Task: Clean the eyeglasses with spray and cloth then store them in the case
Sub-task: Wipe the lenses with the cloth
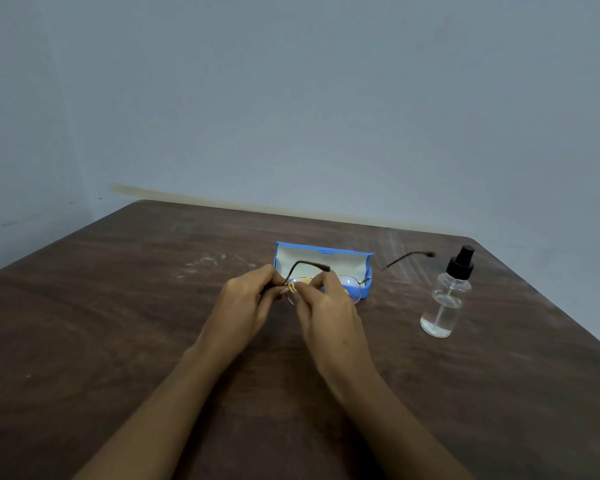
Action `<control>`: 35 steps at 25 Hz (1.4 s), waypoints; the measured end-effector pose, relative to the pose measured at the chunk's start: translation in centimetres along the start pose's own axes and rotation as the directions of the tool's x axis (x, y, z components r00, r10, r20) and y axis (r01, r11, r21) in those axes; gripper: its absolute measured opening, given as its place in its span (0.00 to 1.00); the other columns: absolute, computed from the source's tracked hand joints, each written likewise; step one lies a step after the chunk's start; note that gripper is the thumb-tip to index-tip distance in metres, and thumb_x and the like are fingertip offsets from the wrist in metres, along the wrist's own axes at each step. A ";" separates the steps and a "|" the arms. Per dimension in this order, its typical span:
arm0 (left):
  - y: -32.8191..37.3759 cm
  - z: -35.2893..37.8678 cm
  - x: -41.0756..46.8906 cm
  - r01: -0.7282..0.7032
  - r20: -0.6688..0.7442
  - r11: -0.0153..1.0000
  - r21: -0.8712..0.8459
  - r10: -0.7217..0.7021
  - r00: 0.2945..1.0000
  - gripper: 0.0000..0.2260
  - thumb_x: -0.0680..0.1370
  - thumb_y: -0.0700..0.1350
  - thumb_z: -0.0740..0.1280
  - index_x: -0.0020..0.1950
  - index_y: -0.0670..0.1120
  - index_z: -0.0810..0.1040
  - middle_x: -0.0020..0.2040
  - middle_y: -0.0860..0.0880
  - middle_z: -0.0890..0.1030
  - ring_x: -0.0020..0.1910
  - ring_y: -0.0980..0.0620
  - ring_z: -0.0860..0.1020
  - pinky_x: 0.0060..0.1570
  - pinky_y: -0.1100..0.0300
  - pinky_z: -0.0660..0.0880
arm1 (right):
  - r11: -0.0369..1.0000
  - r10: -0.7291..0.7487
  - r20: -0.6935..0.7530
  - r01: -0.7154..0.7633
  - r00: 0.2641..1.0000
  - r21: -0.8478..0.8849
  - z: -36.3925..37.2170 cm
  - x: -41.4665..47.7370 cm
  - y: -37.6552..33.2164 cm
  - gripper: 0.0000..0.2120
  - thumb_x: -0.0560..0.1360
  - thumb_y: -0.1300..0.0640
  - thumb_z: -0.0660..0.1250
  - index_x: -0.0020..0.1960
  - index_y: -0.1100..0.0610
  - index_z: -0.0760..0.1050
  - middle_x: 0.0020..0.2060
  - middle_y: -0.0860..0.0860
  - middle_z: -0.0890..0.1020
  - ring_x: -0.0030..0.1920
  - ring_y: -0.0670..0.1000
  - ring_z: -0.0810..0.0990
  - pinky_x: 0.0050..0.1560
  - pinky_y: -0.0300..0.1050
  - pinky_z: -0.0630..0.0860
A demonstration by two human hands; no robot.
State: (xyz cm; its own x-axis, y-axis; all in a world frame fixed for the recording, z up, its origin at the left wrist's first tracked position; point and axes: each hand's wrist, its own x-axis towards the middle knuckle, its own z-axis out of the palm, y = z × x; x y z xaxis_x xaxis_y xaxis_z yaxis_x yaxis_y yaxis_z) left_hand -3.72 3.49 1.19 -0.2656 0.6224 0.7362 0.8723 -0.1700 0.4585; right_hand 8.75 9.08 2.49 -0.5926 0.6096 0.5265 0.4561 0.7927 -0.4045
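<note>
Thin-rimmed eyeglasses (pixel 353 285) with dark temples are held above the table, both temples unfolded and pointing away from me. My left hand (pixel 246 299) grips the frame at its left hinge. My right hand (pixel 326 303) pinches a small yellow cloth (pixel 300 283) against the left lens. The right lens is uncovered. Just behind the glasses lies the open blue case (pixel 326 259) with a pale lining. A clear spray bottle (pixel 445 299) with a black pump top stands upright to the right.
Everything rests on a dark brown wooden table (pixel 118 323) pushed up against a grey-blue wall. The table's right edge runs diagonally close behind the spray bottle.
</note>
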 end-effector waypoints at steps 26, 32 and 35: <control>0.9 -0.1 0.1 0.043 0.003 0.997 0.060 -0.043 0.999 0.05 0.70 0.31 0.65 0.36 0.39 0.73 0.32 0.46 0.78 0.34 0.55 0.71 0.34 0.74 0.64 | 0.998 0.046 0.012 -0.046 0.999 -0.032 -0.2 -0.1 -0.2 0.11 0.79 0.55 0.57 0.50 0.60 0.75 0.49 0.53 0.73 0.48 0.52 0.74 0.41 0.43 0.68; 1.0 -0.2 0.1 0.040 -0.008 0.996 0.073 -0.040 0.999 0.07 0.70 0.29 0.65 0.36 0.40 0.73 0.31 0.50 0.76 0.34 0.57 0.70 0.35 0.75 0.64 | 0.995 -0.077 0.002 0.077 0.997 0.058 -0.2 0.1 -0.3 0.11 0.79 0.60 0.58 0.54 0.63 0.77 0.51 0.56 0.74 0.50 0.53 0.74 0.46 0.47 0.71; 0.9 -0.2 0.1 0.066 -0.028 0.995 0.074 -0.064 0.998 0.07 0.71 0.31 0.66 0.36 0.40 0.73 0.32 0.46 0.78 0.35 0.54 0.72 0.34 0.73 0.64 | 0.993 -0.104 0.008 0.103 0.995 0.064 -0.3 0.1 -0.5 0.12 0.79 0.60 0.57 0.56 0.62 0.77 0.50 0.57 0.74 0.48 0.53 0.73 0.46 0.46 0.70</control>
State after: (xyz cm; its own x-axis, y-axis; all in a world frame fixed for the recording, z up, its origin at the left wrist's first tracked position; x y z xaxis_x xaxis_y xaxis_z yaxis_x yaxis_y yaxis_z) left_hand -3.07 3.23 1.82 -0.3327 0.6102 0.7190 0.8808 -0.0712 0.4681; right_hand 8.70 8.74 2.97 -0.6418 0.5240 0.5599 0.3488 0.8497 -0.3954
